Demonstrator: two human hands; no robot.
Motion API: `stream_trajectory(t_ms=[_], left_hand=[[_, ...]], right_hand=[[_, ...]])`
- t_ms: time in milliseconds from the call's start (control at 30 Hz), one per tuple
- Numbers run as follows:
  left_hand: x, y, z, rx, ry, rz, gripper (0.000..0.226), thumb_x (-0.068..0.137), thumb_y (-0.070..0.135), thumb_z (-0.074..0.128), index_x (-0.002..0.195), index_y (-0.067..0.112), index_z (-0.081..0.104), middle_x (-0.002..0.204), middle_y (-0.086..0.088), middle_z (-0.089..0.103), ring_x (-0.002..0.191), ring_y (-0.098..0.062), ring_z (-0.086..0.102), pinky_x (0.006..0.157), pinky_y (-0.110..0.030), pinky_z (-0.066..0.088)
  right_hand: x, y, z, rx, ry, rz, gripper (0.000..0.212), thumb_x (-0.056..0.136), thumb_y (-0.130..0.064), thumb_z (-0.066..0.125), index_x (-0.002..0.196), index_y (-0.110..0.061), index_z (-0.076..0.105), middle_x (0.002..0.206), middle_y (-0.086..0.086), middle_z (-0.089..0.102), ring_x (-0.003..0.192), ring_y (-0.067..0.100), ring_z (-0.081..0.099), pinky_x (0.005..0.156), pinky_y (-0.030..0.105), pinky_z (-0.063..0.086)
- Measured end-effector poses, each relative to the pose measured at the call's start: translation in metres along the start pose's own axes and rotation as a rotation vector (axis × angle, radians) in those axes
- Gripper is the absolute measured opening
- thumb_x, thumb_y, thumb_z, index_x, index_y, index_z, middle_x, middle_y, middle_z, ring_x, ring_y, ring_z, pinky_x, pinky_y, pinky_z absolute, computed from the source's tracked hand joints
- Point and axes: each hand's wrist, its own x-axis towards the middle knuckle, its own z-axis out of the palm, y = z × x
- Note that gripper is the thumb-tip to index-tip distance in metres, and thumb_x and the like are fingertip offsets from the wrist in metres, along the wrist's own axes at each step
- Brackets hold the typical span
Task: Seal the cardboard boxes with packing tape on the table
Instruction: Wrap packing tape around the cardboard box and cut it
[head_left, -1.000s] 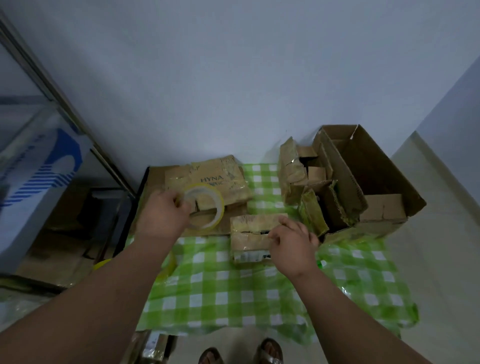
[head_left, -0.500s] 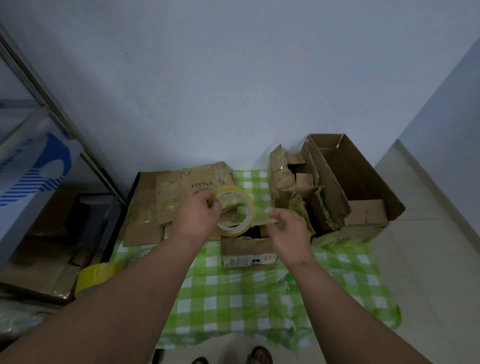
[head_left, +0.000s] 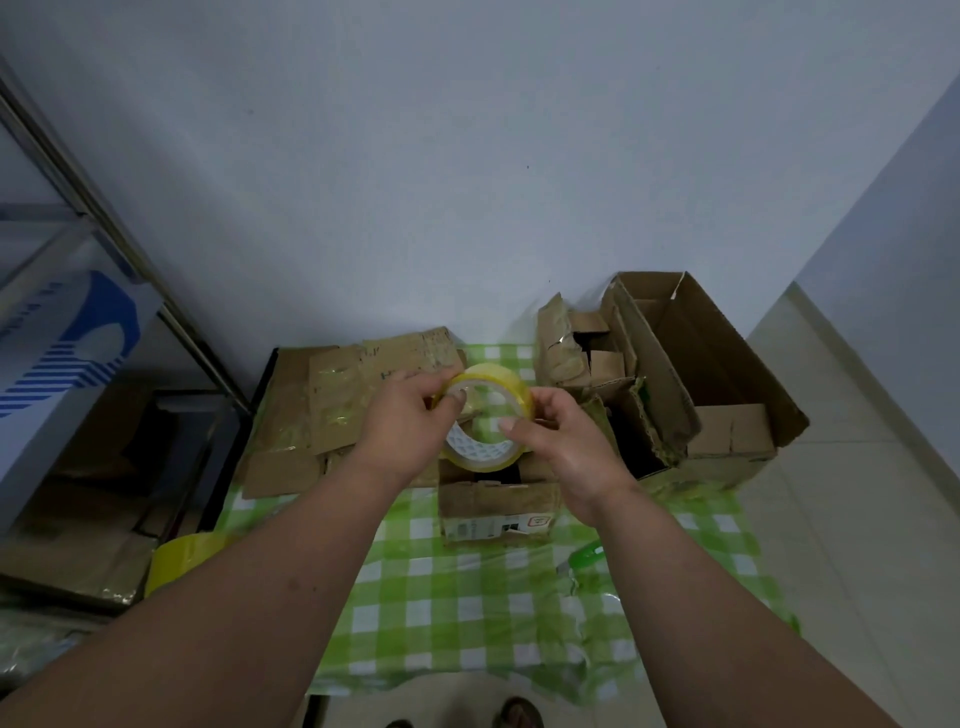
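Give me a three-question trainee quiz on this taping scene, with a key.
1. True or false: both hands, left hand and right hand, hold the yellowish roll of clear packing tape.
2. What lies directly beneath the roll? A) small brown cardboard box B) large open cardboard box C) flattened cardboard sheets
3. What pattern covers the green-and-white tablecloth?

Key: 1 true; 2 A; 3 checked.

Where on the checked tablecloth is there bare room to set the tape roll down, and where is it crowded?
Bare cloth lies in front of the small box, between the two forearms, to the near edge. The far side is crowded: flattened cardboard far left, the torn large box far right. Both hands hold the tape roll above the small box.
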Motion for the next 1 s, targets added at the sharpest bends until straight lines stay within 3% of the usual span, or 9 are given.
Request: stream_trajectory(t_ms=[67, 133, 200, 300, 433, 600, 700, 867, 1000], left_hand=[[-0.002, 0.002, -0.002, -0.213, -0.048, -0.099, 0.037, 0.093, 0.026, 0.061, 0.130, 0.031, 0.062, 0.128, 0.003, 0.060, 0.110, -0.011, 0.059, 0.099, -0.038, 0.050], [-0.004, 0.006, -0.004, -0.477, -0.079, -0.319, 0.038, 0.098, 0.027, 0.052, 0.136, 0.027, 0.056, 0.131, 0.000, 0.058, 0.113, -0.016, 0.057, 0.093, -0.040, 0.053], [-0.004, 0.005, -0.009, -0.602, -0.092, -0.557, 0.033, 0.101, 0.035, 0.046, 0.127, 0.019, 0.058, 0.125, -0.008, 0.060, 0.107, -0.022, 0.059, 0.085, -0.042, 0.053], [-0.005, 0.000, -0.016, -0.632, -0.211, -0.757, 0.050, 0.101, 0.053, 0.040, 0.110, 0.009, 0.063, 0.103, -0.010, 0.067, 0.090, -0.023, 0.064, 0.074, -0.040, 0.054], [-0.006, 0.002, -0.017, -0.624, -0.286, -0.810, 0.031, 0.100, 0.035, 0.051, 0.098, 0.008, 0.065, 0.084, -0.007, 0.063, 0.072, -0.017, 0.060, 0.062, -0.033, 0.054], [-0.002, 0.000, -0.020, -0.770, -0.242, -0.891, 0.019, 0.098, 0.002, 0.045, 0.087, 0.004, 0.060, 0.078, -0.006, 0.057, 0.069, -0.014, 0.054, 0.052, -0.026, 0.057], [0.000, 0.001, -0.023, -0.771, -0.268, -0.940, 0.017, 0.096, -0.006, 0.042, 0.088, -0.003, 0.058, 0.075, -0.011, 0.055, 0.068, -0.017, 0.052, 0.050, -0.030, 0.059], [0.000, 0.001, -0.022, -0.714, -0.353, -0.988, 0.025, 0.094, -0.012, 0.034, 0.106, -0.010, 0.055, 0.076, -0.015, 0.054, 0.063, -0.016, 0.047, 0.054, -0.040, 0.061], [0.005, 0.002, -0.019, -0.736, -0.313, -0.966, 0.033, 0.096, -0.012, 0.037, 0.125, -0.012, 0.052, 0.080, -0.015, 0.054, 0.063, -0.013, 0.046, 0.054, -0.040, 0.061]], right_hand=[[0.002, 0.000, 0.001, 0.044, 0.002, -0.015, 0.047, 0.073, -0.034, 0.080, 0.112, -0.028, 0.057, 0.121, -0.001, 0.064, 0.114, 0.019, 0.060, 0.105, 0.047, 0.045], [0.003, -0.002, 0.001, 0.111, -0.007, -0.034, 0.053, 0.066, -0.039, 0.080, 0.111, -0.029, 0.056, 0.121, 0.001, 0.065, 0.117, 0.023, 0.059, 0.107, 0.054, 0.042], [0.004, -0.003, -0.001, 0.138, -0.029, -0.054, 0.055, 0.063, -0.037, 0.081, 0.111, -0.028, 0.055, 0.120, 0.003, 0.066, 0.118, 0.025, 0.059, 0.108, 0.057, 0.040], [0.005, -0.004, -0.004, 0.149, -0.075, -0.068, 0.054, 0.067, -0.026, 0.080, 0.114, -0.024, 0.054, 0.120, 0.008, 0.065, 0.118, 0.029, 0.059, 0.107, 0.058, 0.041], [0.003, -0.006, -0.004, 0.150, -0.110, -0.073, 0.056, 0.068, -0.017, 0.076, 0.118, -0.021, 0.052, 0.119, 0.014, 0.065, 0.115, 0.031, 0.061, 0.105, 0.054, 0.045], [0.002, -0.009, -0.006, 0.124, -0.187, -0.101, 0.050, 0.081, -0.002, 0.073, 0.118, -0.025, 0.050, 0.120, 0.019, 0.063, 0.118, 0.036, 0.058, 0.100, 0.048, 0.048], [0.001, -0.013, -0.006, 0.050, -0.224, -0.111, 0.053, 0.073, -0.014, 0.076, 0.116, -0.032, 0.051, 0.119, 0.011, 0.065, 0.114, 0.028, 0.062, 0.097, 0.041, 0.051], [-0.001, -0.019, -0.008, -0.094, -0.285, -0.146, 0.050, 0.079, -0.014, 0.077, 0.115, -0.037, 0.051, 0.123, 0.015, 0.062, 0.116, 0.030, 0.059, 0.100, 0.046, 0.051], [-0.001, -0.021, -0.013, -0.135, -0.298, -0.159, 0.055, 0.067, -0.029, 0.080, 0.112, -0.045, 0.053, 0.120, 0.012, 0.064, 0.112, 0.027, 0.062, 0.100, 0.054, 0.049]])
